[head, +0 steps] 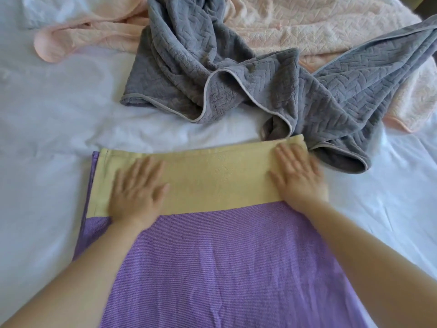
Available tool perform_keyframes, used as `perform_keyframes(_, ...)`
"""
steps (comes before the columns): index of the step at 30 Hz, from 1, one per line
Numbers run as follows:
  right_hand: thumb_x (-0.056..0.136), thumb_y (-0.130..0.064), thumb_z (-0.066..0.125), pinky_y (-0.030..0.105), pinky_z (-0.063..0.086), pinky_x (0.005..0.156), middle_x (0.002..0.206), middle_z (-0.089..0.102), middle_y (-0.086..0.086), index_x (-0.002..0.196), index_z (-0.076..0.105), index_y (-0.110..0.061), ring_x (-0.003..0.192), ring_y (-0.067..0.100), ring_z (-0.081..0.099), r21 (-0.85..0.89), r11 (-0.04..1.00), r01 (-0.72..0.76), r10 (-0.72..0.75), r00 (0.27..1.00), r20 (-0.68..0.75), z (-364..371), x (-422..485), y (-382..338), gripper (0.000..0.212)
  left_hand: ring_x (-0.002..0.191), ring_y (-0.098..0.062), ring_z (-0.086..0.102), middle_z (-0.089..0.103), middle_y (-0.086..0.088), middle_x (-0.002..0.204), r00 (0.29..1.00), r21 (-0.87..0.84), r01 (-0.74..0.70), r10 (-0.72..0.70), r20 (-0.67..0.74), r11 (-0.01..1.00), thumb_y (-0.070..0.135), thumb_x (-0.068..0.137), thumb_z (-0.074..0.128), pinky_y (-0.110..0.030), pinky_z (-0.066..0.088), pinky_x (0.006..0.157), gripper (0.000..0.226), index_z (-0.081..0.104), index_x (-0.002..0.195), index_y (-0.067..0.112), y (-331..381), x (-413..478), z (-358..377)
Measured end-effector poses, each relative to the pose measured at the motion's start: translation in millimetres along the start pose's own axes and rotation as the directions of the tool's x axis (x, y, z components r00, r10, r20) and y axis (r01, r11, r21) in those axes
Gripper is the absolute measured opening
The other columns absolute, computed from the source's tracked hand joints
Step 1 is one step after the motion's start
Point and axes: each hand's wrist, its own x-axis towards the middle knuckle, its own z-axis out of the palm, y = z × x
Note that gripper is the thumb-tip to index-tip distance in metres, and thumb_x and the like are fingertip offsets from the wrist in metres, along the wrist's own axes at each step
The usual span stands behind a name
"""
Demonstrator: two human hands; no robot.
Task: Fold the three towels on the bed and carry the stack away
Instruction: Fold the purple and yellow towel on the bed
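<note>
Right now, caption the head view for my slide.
Left hand and right hand press flat on the yellow band of the purple towel; grey towel and pink towel lie crumpled beyond.

Both hands are blurred: the left hand (pixel 138 190) and the right hand (pixel 299 176) lie flat on the yellow band of the purple towel (pixel 224 268), but their fingertips have no clear outline. They cover parts of that band, and the right forearm (pixel 354 245) hides most of the towel's right edge. The towel's near end runs off the bottom edge, as do the right forearm and the left forearm (pixel 82 268). The grey towel (pixel 189 62) is cut by the top edge and again by the right edge. It covers the middle of the pink towel (pixel 319 24), which also leaves the picture at the top and right. A pale shape (pixel 47 13) in the upper left corner is perhaps a pillow.
</note>
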Motion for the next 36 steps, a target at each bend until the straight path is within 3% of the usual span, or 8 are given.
perform_keyframes(5,0.094,-0.044,0.024,0.045,0.006,0.119,0.159,0.016,0.001,0.149,0.023,-0.018,0.147,0.021,0.005,0.102,0.963,-0.248,0.263,0.949,-0.174,-10.6,-34.8,-11.3,0.060,0.149,-0.020,0.007,0.012,0.002,0.161,0.978,-0.075,0.197,-0.201,-0.050,0.978,0.056,0.091,0.003,-0.047,-0.002,0.118,0.070,0.019,0.152,0.024,-32.8,-34.4,-22.8)
perform_keyframes(8,0.093,-0.045,0.030,0.046,0.024,0.114,0.154,0.029,0.001,0.145,0.032,-0.017,0.145,0.025,0.018,0.192,0.981,0.029,0.002,0.988,-0.156,11.9,-88.1,-102.6,0.059,0.147,-0.024,0.019,0.023,-0.001,0.158,0.995,-0.201,-0.049,0.029,-0.100,0.978,0.050,0.098,0.017,-0.050,0.010,0.117,0.058,0.032,0.148,0.023,31.6,-85.5,-24.1)
perform_keyframes(10,0.094,-0.051,0.031,0.037,0.014,0.117,0.155,0.020,-0.010,0.147,0.029,-0.025,0.145,0.017,0.015,0.197,0.967,0.159,-0.149,0.987,-0.068,34.9,-122.3,-146.3,0.059,0.145,-0.022,0.024,0.023,0.003,0.157,0.981,-0.201,-0.190,0.178,-0.074,0.961,0.046,0.100,0.020,-0.048,0.014,0.116,0.053,0.030,0.149,0.029,62.4,-120.2,-9.4)
perform_keyframes(12,0.094,-0.057,0.028,0.032,0.005,0.117,0.155,0.016,-0.014,0.148,0.025,-0.029,0.145,0.013,0.015,0.143,0.976,0.166,-0.165,0.986,-0.017,46.0,-132.1,-139.0,0.061,0.146,-0.017,0.021,0.019,0.008,0.158,0.992,-0.183,-0.122,0.124,0.002,0.975,0.049,0.098,0.016,-0.045,0.011,0.117,0.054,0.025,0.149,0.032,52.9,-135.4,5.7)
perform_keyframes(18,0.095,-0.056,0.012,0.035,0.004,0.119,0.159,0.011,-0.009,0.151,0.014,-0.024,0.147,0.014,0.004,-0.022,0.984,-0.177,0.177,0.984,-0.007,32.1,-154.1,-9.6,0.065,0.146,-0.018,0.021,0.018,0.008,0.157,0.979,0.012,0.198,-0.199,0.035,0.980,0.054,0.094,0.006,-0.046,-0.002,0.117,0.064,0.026,0.150,0.029,-56.4,-168.8,16.0)
perform_keyframes(21,0.097,-0.049,0.020,0.041,0.004,0.119,0.159,0.008,-0.006,0.151,0.016,-0.020,0.147,0.020,-0.001,0.036,0.956,-0.293,0.294,0.954,-0.051,18.4,-174.8,-20.3,0.062,0.146,-0.027,0.019,0.024,-0.002,0.158,0.964,-0.002,0.265,-0.265,-0.024,0.964,0.053,0.093,0.008,-0.054,0.004,0.115,0.067,0.031,0.149,0.023,-52.7,-187.7,0.8)
perform_keyframes(27,0.094,-0.051,0.030,0.035,0.009,0.117,0.154,0.022,-0.010,0.147,0.031,-0.025,0.145,0.021,0.017,0.124,0.975,0.184,-0.181,0.983,-0.033,40.0,-224.2,-144.0,0.059,0.142,-0.026,0.032,0.036,0.001,0.153,0.992,-0.176,-0.102,0.087,-0.088,0.979,0.049,0.093,0.029,-0.054,0.017,0.115,0.056,0.042,0.143,0.028,68.5,-228.4,-0.7)
perform_keyframes(36,0.093,-0.061,0.009,0.034,0.003,0.119,0.156,0.000,-0.018,0.151,0.006,-0.031,0.147,0.012,0.003,0.013,0.976,-0.215,0.215,0.977,0.008,50.8,-273.3,-2.1,0.066,0.139,-0.030,0.036,0.038,-0.003,0.152,0.961,-0.164,0.223,-0.245,-0.130,0.961,0.048,0.093,0.029,-0.056,0.019,0.112,0.060,0.040,0.145,0.021,-18.8,-277.0,42.1)
